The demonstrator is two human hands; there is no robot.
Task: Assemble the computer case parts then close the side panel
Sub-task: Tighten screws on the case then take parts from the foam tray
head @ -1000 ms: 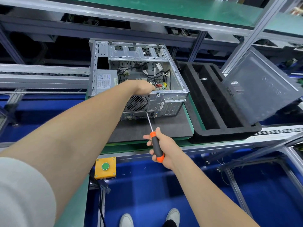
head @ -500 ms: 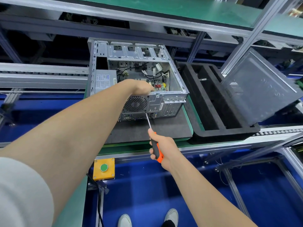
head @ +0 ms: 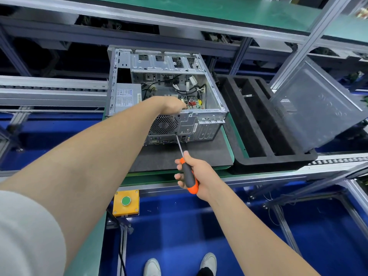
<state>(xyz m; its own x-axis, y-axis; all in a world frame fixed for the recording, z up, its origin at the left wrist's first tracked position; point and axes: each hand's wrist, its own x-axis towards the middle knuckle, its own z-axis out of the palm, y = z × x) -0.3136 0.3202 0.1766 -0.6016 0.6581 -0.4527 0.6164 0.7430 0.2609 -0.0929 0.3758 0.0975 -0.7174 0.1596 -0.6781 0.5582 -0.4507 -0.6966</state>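
Note:
An open silver computer case [head: 205, 124] lies on its side on a dark mat [head: 199, 154], its rear panel facing me. My left hand [head: 173, 105] reaches over the top rear edge into the case, above the rear fan grille; its fingers are hidden inside. My right hand [head: 196, 174] grips an orange-and-black screwdriver [head: 188, 177]. The shaft's tip touches the rear panel at the fan grille's lower right corner. The grey side panel [head: 316, 108] leans tilted at the right, apart from the case.
A black foam tray [head: 264, 156] with long slots sits right of the case, under the leaning panel. A yellow box with a green button [head: 126, 202] hangs below the bench edge. Metal conveyor rails run left and right. My shoes stand on the blue floor below.
My right hand has shifted its grip on the screwdriver handle while the tip stays at the rear panel. The left hand stays at the case's top edge.

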